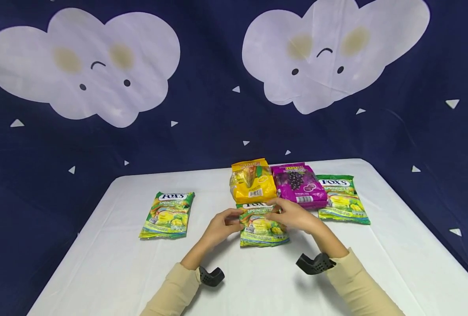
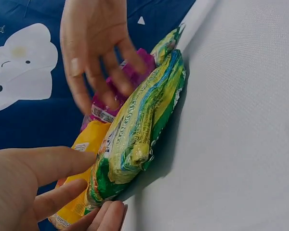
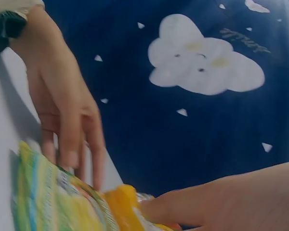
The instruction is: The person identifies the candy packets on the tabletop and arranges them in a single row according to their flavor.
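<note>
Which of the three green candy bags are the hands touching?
The middle green bag, just in front of the yellow bag. Both the left hand and right hand touch it; the other green bags lie untouched at either side.
</note>
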Motion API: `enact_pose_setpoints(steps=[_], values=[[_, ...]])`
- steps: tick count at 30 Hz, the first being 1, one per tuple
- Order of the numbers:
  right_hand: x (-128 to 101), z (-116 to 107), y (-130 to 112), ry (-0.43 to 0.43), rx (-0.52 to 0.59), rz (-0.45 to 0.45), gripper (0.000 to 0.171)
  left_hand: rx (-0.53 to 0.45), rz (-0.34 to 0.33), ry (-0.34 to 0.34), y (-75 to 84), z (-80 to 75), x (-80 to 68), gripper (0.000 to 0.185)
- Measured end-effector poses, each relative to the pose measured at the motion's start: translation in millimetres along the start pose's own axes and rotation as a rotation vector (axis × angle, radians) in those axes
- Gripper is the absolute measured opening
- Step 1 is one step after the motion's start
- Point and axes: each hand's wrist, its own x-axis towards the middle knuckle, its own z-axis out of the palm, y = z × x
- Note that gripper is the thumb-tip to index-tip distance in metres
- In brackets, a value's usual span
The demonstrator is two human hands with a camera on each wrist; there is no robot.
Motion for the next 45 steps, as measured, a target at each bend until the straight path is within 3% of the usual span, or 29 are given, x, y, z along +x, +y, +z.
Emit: enact_pose_setpoints(steps=[5, 13, 29, 30, 33, 36, 40, 45], values=[[-3, -6, 2, -0.042, -0.035, 0.071, 0.046, 0.027, -0.022, 0.017, -2.4, 3.7, 0.2, 0.050], [-1, 3, 0, -0.030, -0.275, 0.018, 0.047, 0.068, -0.021, 0.034, -4.7, 7.0, 1.6, 0.051], [7, 10, 11, 0.055, -0.317, 0.074, 0.068, 0.038, -0.034, 0.058, -6.1, 9.5, 1.6, 0.053], [8, 10, 12, 0.059, -0.319, 0.080, 0.064, 0.035, -0.037, 0.059, -5.8, 9.3, 1.7, 0.054], [10, 9, 15, 0.070, -0.291, 0.109, 0.037, 0.023, -0.048, 0.059, -5.7, 9.0, 2.6, 0.059], [11, 6, 20, 0.052, -0.208, 0.136, 0.021, 0.014, -0.055, 0.054, -6.4, 9.0, 3.9, 0.065], [12, 3, 24, 0.014, -0.068, 0.141, 0.038, -0.005, -0.078, 0.058, -6.9, 8.2, 6.5, 0.072], [13, 2, 26, -0.009, 0.028, 0.173, 0.064, -0.024, -0.096, 0.050, -7.0, 7.3, 8.1, 0.075]])
